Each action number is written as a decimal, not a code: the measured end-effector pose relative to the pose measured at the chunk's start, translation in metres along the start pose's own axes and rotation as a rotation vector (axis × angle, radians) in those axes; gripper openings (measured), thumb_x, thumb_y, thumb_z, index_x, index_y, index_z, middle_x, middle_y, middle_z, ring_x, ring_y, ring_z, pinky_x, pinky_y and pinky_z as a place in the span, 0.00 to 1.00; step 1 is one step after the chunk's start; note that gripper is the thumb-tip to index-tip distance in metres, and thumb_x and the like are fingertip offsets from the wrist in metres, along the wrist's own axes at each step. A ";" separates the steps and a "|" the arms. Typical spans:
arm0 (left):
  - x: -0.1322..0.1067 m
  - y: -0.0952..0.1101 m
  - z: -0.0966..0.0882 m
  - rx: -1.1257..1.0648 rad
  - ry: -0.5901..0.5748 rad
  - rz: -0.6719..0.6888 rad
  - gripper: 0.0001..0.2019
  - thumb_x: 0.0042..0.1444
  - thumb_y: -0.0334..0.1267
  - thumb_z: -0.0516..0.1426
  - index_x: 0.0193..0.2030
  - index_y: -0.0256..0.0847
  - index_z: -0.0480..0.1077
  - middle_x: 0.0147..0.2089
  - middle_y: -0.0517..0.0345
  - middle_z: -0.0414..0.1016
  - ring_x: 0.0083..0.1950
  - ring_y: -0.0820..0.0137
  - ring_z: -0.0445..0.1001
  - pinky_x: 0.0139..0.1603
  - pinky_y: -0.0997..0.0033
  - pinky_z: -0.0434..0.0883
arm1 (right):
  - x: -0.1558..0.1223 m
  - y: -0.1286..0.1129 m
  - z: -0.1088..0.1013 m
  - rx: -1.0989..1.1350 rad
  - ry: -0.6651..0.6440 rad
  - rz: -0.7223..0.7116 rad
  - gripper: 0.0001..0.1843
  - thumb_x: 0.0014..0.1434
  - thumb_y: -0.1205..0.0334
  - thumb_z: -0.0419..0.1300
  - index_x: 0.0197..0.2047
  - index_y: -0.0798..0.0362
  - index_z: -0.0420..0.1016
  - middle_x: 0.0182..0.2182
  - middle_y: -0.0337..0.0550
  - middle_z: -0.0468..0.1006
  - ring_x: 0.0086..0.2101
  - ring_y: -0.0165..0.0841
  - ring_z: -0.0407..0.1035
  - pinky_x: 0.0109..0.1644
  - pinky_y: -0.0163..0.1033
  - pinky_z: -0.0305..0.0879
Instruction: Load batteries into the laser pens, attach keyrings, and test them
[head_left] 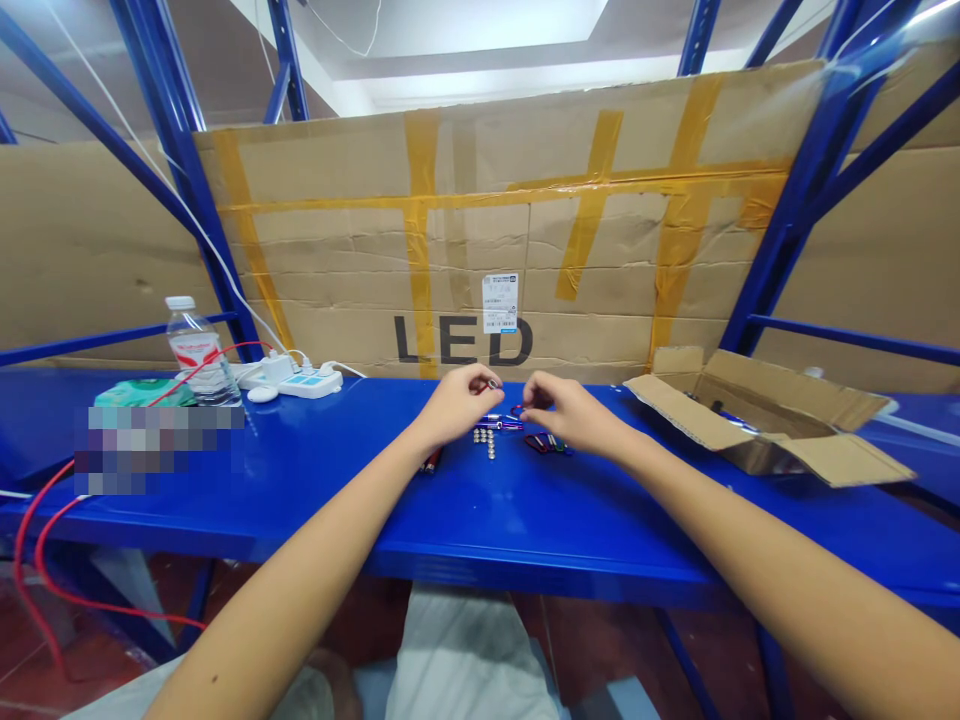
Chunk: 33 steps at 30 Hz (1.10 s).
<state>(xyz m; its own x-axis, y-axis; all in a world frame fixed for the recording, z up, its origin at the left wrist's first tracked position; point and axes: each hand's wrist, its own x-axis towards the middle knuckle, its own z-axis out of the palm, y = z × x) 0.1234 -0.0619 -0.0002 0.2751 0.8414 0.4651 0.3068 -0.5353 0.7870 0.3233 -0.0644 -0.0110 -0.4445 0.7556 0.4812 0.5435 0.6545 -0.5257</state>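
My left hand is closed, its fingers wrapped round a small red metal tube with a silvery end; most of the tube is hidden. Across from it, my right hand pinches a small red carabiner at its fingertips. Between and below the hands lie shiny blue tubes. Just in front of these, several silver button cells are laid out in rows. Several coloured carabiners lie in a pile under my right hand. Beside my left wrist are dark red tubes, partly covered by the forearm.
An open cardboard box with some items inside stands at the right of the blue table. At the left are a water bottle, a power strip, a green packet and red cables. Taped cardboard closes off the back.
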 end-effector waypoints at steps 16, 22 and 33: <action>-0.004 -0.004 0.006 0.210 -0.060 0.148 0.08 0.53 0.37 0.56 0.32 0.35 0.73 0.25 0.61 0.69 0.28 0.75 0.63 0.30 0.74 0.60 | 0.004 -0.003 0.005 0.747 -0.066 0.272 0.14 0.53 0.52 0.63 0.31 0.53 0.67 0.23 0.40 0.75 0.21 0.29 0.68 0.25 0.37 0.65; -0.006 -0.004 0.007 0.274 -0.068 0.190 0.07 0.54 0.37 0.56 0.34 0.36 0.73 0.25 0.63 0.68 0.28 0.75 0.62 0.30 0.74 0.59 | 0.005 -0.008 0.015 0.863 0.040 0.347 0.12 0.50 0.58 0.64 0.27 0.53 0.65 0.22 0.40 0.75 0.18 0.28 0.67 0.21 0.35 0.65; -0.010 -0.004 0.012 0.247 -0.192 0.142 0.16 0.56 0.38 0.57 0.51 0.38 0.70 0.31 0.58 0.77 0.32 0.70 0.71 0.32 0.73 0.63 | 0.001 0.001 0.021 0.090 0.236 0.019 0.07 0.58 0.62 0.54 0.28 0.52 0.64 0.18 0.35 0.68 0.18 0.28 0.62 0.23 0.34 0.54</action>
<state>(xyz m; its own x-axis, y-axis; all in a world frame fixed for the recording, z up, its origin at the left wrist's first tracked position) 0.1306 -0.0690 -0.0127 0.4905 0.7405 0.4594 0.4577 -0.6675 0.5873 0.3087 -0.0627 -0.0257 -0.2508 0.7471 0.6157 0.4802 0.6482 -0.5910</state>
